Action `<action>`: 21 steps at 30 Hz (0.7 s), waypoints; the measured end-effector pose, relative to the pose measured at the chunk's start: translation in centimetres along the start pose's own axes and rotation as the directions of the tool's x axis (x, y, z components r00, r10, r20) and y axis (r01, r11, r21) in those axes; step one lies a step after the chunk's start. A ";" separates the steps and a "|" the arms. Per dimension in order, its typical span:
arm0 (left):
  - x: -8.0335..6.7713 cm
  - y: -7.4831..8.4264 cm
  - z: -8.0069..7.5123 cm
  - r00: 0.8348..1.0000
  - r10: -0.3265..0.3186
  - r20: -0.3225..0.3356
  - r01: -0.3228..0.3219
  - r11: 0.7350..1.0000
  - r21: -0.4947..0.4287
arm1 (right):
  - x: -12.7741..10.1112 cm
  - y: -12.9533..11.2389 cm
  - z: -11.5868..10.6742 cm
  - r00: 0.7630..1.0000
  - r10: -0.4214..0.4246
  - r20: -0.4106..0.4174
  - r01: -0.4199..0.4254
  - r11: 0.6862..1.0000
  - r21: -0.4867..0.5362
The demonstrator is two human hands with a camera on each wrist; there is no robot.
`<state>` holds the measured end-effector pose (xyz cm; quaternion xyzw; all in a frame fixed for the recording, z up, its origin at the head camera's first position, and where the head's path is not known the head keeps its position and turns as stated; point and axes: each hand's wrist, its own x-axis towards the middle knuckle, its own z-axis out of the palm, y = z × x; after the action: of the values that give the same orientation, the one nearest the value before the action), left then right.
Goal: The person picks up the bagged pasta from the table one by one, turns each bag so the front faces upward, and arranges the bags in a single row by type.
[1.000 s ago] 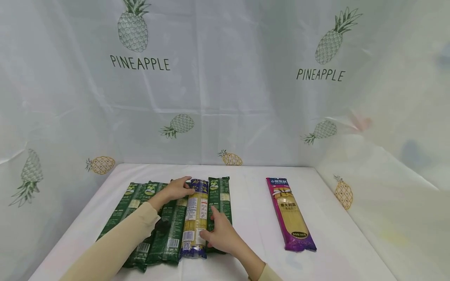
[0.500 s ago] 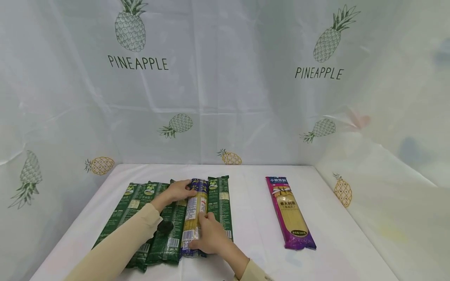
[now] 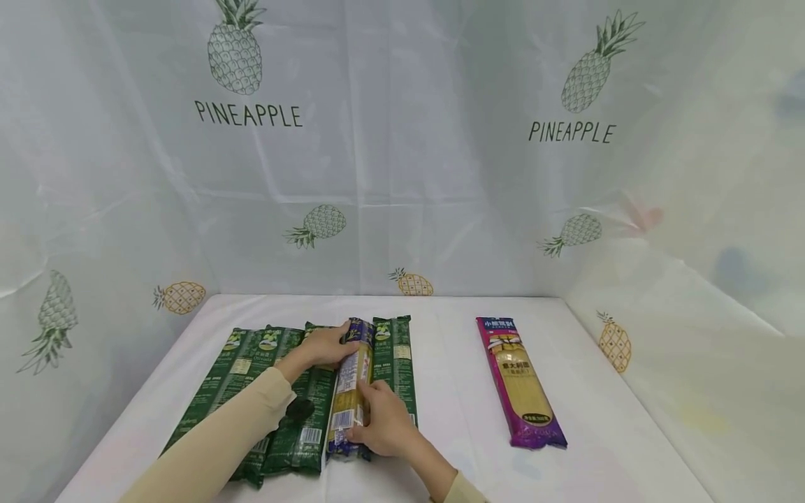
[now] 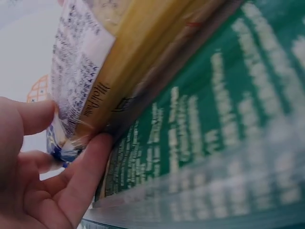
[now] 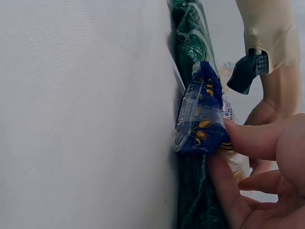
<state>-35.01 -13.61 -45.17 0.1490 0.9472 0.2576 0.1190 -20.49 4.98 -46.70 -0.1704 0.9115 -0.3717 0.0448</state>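
Blue-ended spaghetti packet lies lengthwise on the white-covered bench, in the row of green packets, tipped up on its long edge between both hands. Left hand grasps the far end, fingers curled over the blue top; the left wrist view shows thumb and fingers pinching the crimped end of the packet, with a green packet lying directly against it. Right hand grasps the near half, fingers wrapped over the clear yellow section; the right wrist view shows fingertips on the blue crimped near end. Count: one blue-ended packet, one purple-ended spaghetti packet, and at least four green packets; exact number on the left uncertain, since the left forearm covers them. Three or more green packets sit left of the held packet, overlapping; one green packet sits just right of it, touching. The purple-ended packet lies well apart on the right side of the bench. A pineapple-print curtain surrounds the bench.
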 end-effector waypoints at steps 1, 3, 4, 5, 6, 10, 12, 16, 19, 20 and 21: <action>0.0 0.1 0.1 1.000 0.004 -0.012 -0.003 1.000 0.013 | 0.0 0.0 0.0 1.000 -0.004 -0.001 0.004 1.000 0.019; -0.2 0.1 0.3 0.999 0.000 -0.032 0.000 1.000 -0.021 | -0.1 0.1 0.0 1.000 -0.009 -0.005 0.009 0.999 0.046; -0.2 0.1 0.5 0.999 0.001 -0.047 -0.003 0.999 -0.039 | -0.1 0.1 0.0 1.000 -0.010 -0.005 0.010 0.998 0.059; -0.3 0.1 0.7 0.998 0.002 -0.061 -0.006 0.998 -0.058 | -0.1 0.2 0.0 1.000 -0.009 -0.006 0.010 0.998 0.068; -0.3 0.1 0.9 0.997 0.004 -0.074 -0.010 0.996 -0.089 | -0.1 0.2 0.1 1.000 -0.008 -0.007 0.009 0.997 0.078; -0.3 -0.2 1.5 0.994 -0.026 -0.109 0.000 0.971 -0.240 | 0.0 0.3 0.1 1.000 -0.010 -0.011 0.011 0.994 0.108; -0.3 -0.3 1.6 0.992 -0.049 -0.116 0.011 0.950 -0.311 | 0.0 0.3 0.1 1.000 -0.013 -0.011 0.014 0.992 0.125; -0.4 0.0 1.1 0.991 -0.056 -0.123 0.005 0.925 -0.381 | -0.2 0.2 -0.2 1.000 -0.020 -0.014 0.022 0.983 0.185; -0.5 0.7 0.2 0.989 -0.030 -0.143 -0.029 0.920 -0.392 | -0.5 0.1 -0.7 0.999 -0.029 -0.030 0.035 0.969 0.243; -0.5 1.0 -0.2 0.988 -0.028 -0.154 -0.036 0.919 -0.394 | -0.5 0.1 -0.9 0.999 -0.036 -0.041 0.045 0.965 0.257; -0.5 1.3 -0.6 0.985 -0.023 -0.170 -0.046 0.920 -0.390 | -0.6 0.2 -1.1 0.997 -0.046 -0.055 0.059 0.962 0.267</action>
<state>-34.41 -13.01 -43.91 0.1050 0.8823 0.4546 0.0629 -20.23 6.06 -46.02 -0.1776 0.8487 -0.4969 0.0355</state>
